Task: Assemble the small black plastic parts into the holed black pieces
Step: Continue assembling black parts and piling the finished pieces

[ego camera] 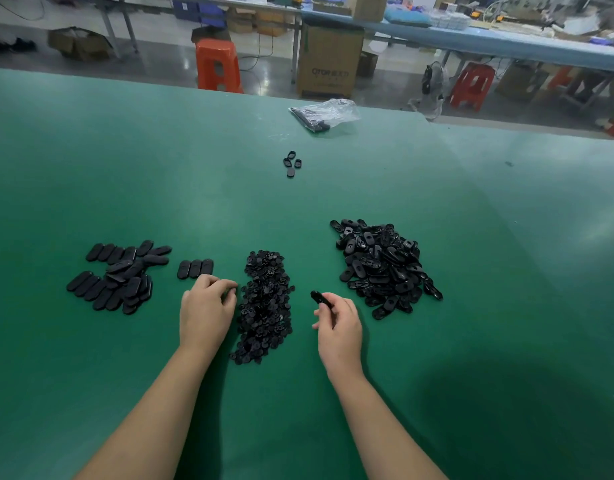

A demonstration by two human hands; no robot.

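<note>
On the green surface (91,168) the work is laid out as three heaps across the middle of the frame, seemingly so each hand has its own supply close by: a loose heap of holed black pieces (385,265) at centre right, a narrow heap of small black plastic parts (265,306) at centre, and at centre left a cluster of closed-looking oval pieces (118,275), likely the finished ones, with a neat row of three (195,269) just beside it. The right hand (338,323) pinches one black oval piece (317,297) between thumb and fingers, lifted toward the small parts — probably held ready to receive one. The left hand (207,306) rests at the left edge of that central heap with fingers curled; whether it grips a small part cannot be told, since the fingertips hide whatever is under them. Higher up lie a few stray oval pieces (292,163) and a clear plastic bag (324,114) with dark contents too blurred to identify — the background benches and stools are equally soft.
</note>
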